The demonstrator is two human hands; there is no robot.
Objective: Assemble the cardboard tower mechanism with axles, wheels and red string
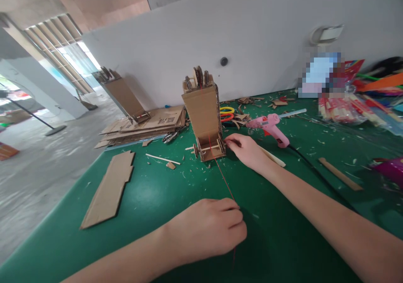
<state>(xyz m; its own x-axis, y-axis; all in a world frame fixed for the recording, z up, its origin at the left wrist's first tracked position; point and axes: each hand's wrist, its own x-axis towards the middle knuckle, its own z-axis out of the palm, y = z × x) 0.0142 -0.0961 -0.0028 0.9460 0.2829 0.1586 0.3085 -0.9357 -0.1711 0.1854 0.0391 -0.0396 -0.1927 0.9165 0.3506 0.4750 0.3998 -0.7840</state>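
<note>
A cardboard model (203, 111) stands upright on the green table, with layered cardboard discs at its top and a wooden stick (206, 148) running across its base. From the base a thin red string (225, 176) stretches toward me. My left hand (217, 224) is closed on that string, and its loose end hangs below the fingers. At the right side of the base, my right hand (241, 146) pinches the end of the crosswise stick; the fingertips partly hide it.
A pink glue gun (272, 127) with its black cord lies right of the model, near scissors (226, 114). A cut cardboard piece (108, 188) lies left. Behind it, stacked cardboard sheets (151, 125) carry a second cardboard model (122, 94). Plastic-wrapped supplies (343, 111) sit far right.
</note>
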